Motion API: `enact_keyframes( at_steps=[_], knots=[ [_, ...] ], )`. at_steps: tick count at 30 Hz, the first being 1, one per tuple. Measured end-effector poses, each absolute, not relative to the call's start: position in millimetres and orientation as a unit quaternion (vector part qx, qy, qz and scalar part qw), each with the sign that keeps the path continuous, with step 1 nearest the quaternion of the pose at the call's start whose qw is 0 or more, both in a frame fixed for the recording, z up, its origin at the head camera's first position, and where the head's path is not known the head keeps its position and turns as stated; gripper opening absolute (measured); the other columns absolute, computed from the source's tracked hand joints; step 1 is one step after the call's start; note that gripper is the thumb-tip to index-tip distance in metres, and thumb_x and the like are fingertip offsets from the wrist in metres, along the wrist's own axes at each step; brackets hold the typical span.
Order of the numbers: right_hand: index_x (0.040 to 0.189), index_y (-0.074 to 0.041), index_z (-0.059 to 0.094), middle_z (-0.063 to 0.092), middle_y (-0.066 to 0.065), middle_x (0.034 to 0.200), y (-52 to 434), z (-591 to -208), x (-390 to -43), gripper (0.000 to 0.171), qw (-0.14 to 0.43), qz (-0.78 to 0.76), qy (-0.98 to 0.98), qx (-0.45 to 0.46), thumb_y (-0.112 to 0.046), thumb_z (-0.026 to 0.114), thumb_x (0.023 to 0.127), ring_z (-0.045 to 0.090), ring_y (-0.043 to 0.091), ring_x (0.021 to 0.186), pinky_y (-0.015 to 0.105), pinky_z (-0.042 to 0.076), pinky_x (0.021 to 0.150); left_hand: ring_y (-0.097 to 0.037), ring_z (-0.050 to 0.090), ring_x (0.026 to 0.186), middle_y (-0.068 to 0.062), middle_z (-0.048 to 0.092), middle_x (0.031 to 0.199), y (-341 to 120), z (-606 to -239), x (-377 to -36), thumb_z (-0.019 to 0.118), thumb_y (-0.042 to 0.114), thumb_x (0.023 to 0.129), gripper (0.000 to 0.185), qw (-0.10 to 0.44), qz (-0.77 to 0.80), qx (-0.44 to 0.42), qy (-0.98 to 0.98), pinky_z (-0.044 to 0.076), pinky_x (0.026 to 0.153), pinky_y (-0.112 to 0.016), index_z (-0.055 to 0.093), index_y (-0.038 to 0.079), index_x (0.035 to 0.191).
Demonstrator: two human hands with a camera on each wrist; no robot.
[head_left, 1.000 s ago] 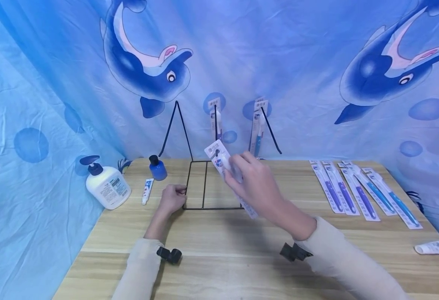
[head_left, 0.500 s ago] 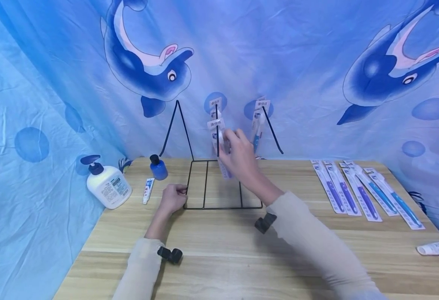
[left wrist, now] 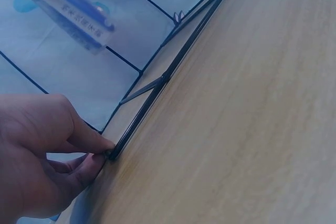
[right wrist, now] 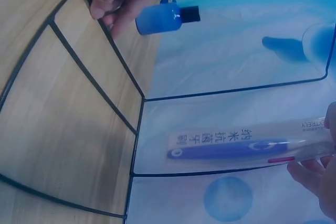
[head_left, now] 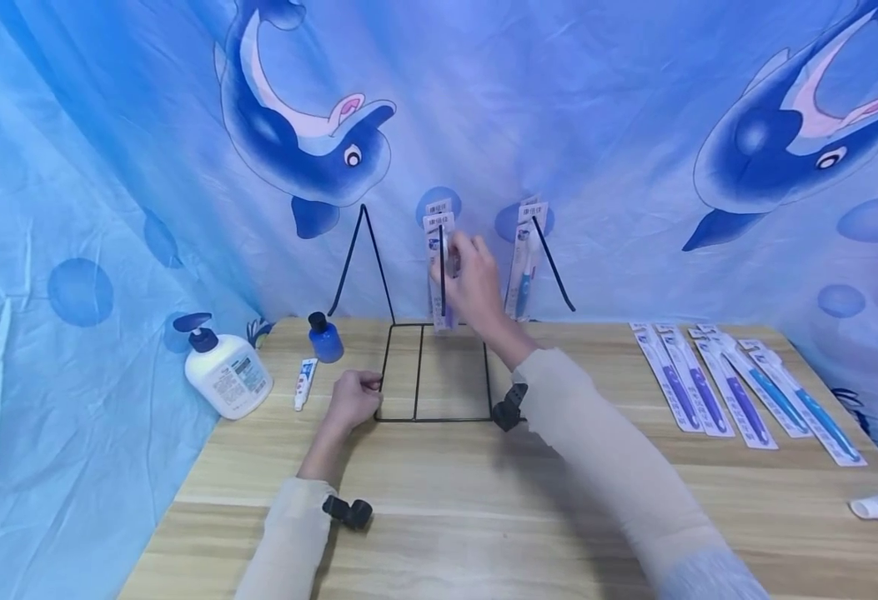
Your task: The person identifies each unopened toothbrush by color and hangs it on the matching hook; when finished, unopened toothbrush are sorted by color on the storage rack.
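Raised since the earlier frame, right hand (head_left: 470, 279) now pinches the white-carded purple toothbrush pack (head_left: 439, 271) at the middle hook of the black wire display rack (head_left: 439, 371), far centre of the wooden worktop (head_left: 484, 500), while left hand (head_left: 353, 400) fingers clamp the rack's near-left corner.

We see a wooden table (head_left: 439, 508) of pale planks standing before a blue curtain (head_left: 108, 150) printed with dolphins (head_left: 296, 133) and bubbles, which hangs behind and on the left.
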State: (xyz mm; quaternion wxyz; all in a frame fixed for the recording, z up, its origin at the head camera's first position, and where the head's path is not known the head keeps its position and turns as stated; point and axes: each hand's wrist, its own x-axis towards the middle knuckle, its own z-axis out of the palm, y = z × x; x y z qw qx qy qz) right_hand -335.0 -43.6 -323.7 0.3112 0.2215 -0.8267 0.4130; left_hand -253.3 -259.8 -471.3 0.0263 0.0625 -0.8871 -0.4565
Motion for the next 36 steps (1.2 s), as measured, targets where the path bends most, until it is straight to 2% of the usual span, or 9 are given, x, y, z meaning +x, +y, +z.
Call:
enact_keyframes(
  at_steps=[7, 13, 19, 21, 28, 33, 36],
  knots=[
    [0.096, -0.005, 0.055, 0.052, 0.009, 0.089, -48.2, -322.6, -347.2, 0.017, 0.298, 0.425, -0.83, 0.203, -0.014, 0.068, 0.091, 0.048, 0.022, 0.081, 0.031, 0.044, 0.068, -0.025, 0.063, 0.084, -0.018, 0.066, 0.099, -258.5, -471.4, -252.5, 0.062, -0.012, 0.077, 0.044, 0.019, -0.459, 0.068, -0.885, 0.055, 0.072, -0.032, 0.065, -0.008, 0.121],
    [0.099, -0.004, 0.057, 0.057, 0.01, 0.094, -42.4, -326.9, -344.8, 0.022, 0.289, 0.434, -0.831, 0.195, -0.018, 0.071, 0.091, 0.053, 0.023, 0.085, 0.032, 0.047, 0.074, -0.024, 0.063, 0.084, -0.018, 0.067, 0.1, -255.5, -473.8, -254.5, 0.061, -0.011, 0.077, 0.044, 0.022, -0.458, 0.065, -0.886, 0.055, 0.073, -0.031, 0.065, -0.008, 0.121],
    [0.118, -0.003, 0.06, 0.063, 0.014, 0.112, -18.6, -350.6, -323.2, 0.04, 0.274, 0.424, -0.838, 0.207, -0.025, 0.075, 0.088, 0.061, 0.028, 0.1, 0.036, 0.051, 0.086, -0.026, 0.064, 0.084, -0.02, 0.067, 0.1, -257.4, -474.2, -254.9, 0.062, -0.011, 0.077, 0.044, 0.029, -0.447, 0.056, -0.892, 0.056, 0.073, -0.033, 0.065, -0.009, 0.121],
    [0.124, -0.004, 0.059, 0.062, 0.015, 0.117, -4.2, -362.0, -314.6, 0.046, 0.271, 0.408, -0.844, 0.218, -0.027, 0.075, 0.088, 0.062, 0.028, 0.101, 0.038, 0.052, 0.086, -0.026, 0.064, 0.084, -0.02, 0.067, 0.1, -258.3, -474.4, -255.0, 0.062, -0.011, 0.078, 0.043, 0.031, -0.447, 0.056, -0.892, 0.056, 0.073, -0.033, 0.065, -0.01, 0.121],
    [0.12, 0.001, 0.063, 0.063, 0.019, 0.103, 77.6, -387.5, -300.5, 0.049, 0.318, 0.334, -0.86, 0.22, -0.028, 0.079, 0.084, 0.064, 0.034, 0.085, 0.043, 0.053, 0.066, -0.027, 0.065, 0.088, -0.02, 0.067, 0.104, -258.8, -472.9, -256.1, 0.063, -0.01, 0.079, 0.044, 0.021, -0.449, 0.065, -0.891, 0.056, 0.074, -0.033, 0.064, -0.009, 0.123],
    [0.117, 0.002, 0.064, 0.065, 0.023, 0.104, 152.8, -401.5, -306.4, 0.043, 0.312, 0.29, -0.891, 0.158, -0.026, 0.076, 0.087, 0.065, 0.039, 0.085, 0.05, 0.052, 0.067, -0.026, 0.063, 0.086, -0.02, 0.066, 0.105, -257.6, -473.1, -255.0, 0.063, -0.009, 0.079, 0.045, 0.02, -0.452, 0.072, -0.889, 0.055, 0.071, -0.03, 0.063, -0.008, 0.124],
    [0.118, 0.004, 0.063, 0.064, 0.026, 0.102, 196.0, -415.0, -315.4, 0.043, 0.283, 0.257, -0.917, 0.108, -0.028, 0.071, 0.091, 0.064, 0.041, 0.085, 0.053, 0.05, 0.067, -0.025, 0.062, 0.086, -0.02, 0.065, 0.105, -256.7, -472.8, -254.1, 0.063, -0.009, 0.08, 0.045, 0.018, -0.456, 0.076, -0.887, 0.054, 0.07, -0.029, 0.063, -0.007, 0.125]
  ],
)
